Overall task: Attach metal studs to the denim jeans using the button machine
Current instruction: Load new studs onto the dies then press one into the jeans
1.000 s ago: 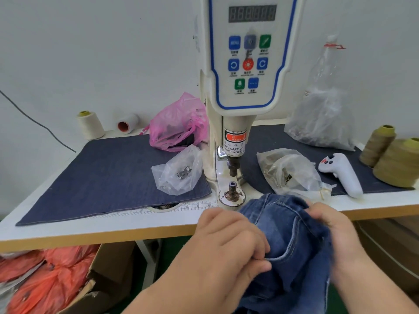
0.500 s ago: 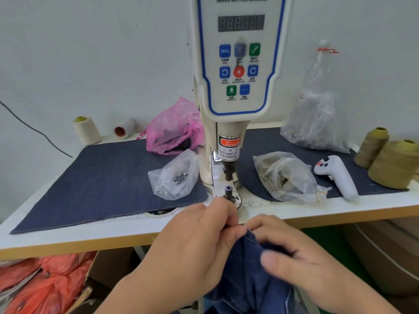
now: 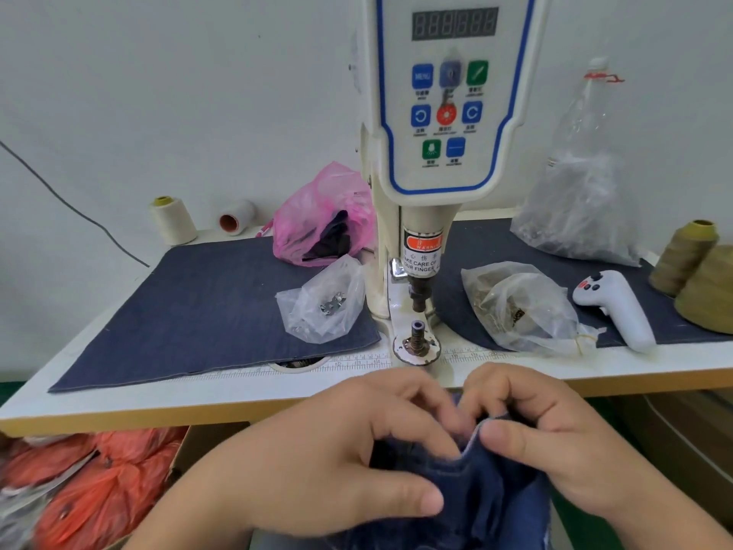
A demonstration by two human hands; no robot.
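Dark blue denim jeans point(image 3: 472, 490) are bunched below the table's front edge, held by both hands. My left hand point(image 3: 357, 454) pinches the cloth from the left and my right hand point(image 3: 555, 442) pinches it from the right, fingertips close together. Just beyond my fingers stands the button machine point(image 3: 440, 113), with its lower die post point(image 3: 417, 335) on a round base and the punch point(image 3: 419, 289) above it. A clear bag of silver studs point(image 3: 325, 303) lies left of the post. Another clear bag of brass-coloured parts point(image 3: 519, 307) lies to the right.
Denim cloth point(image 3: 190, 307) covers the white table point(image 3: 158, 394). A pink bag point(image 3: 317, 220), thread cones point(image 3: 172, 220), a large clear bag point(image 3: 579, 200), a white handheld controller point(image 3: 618, 307) and olive thread cones point(image 3: 702, 279) sit around. Orange bags point(image 3: 91, 490) lie under the table.
The jeans have dropped lower, from bunched up near the die to below the table edge. Both hands have regrasped the cloth and drawn back from the die post.
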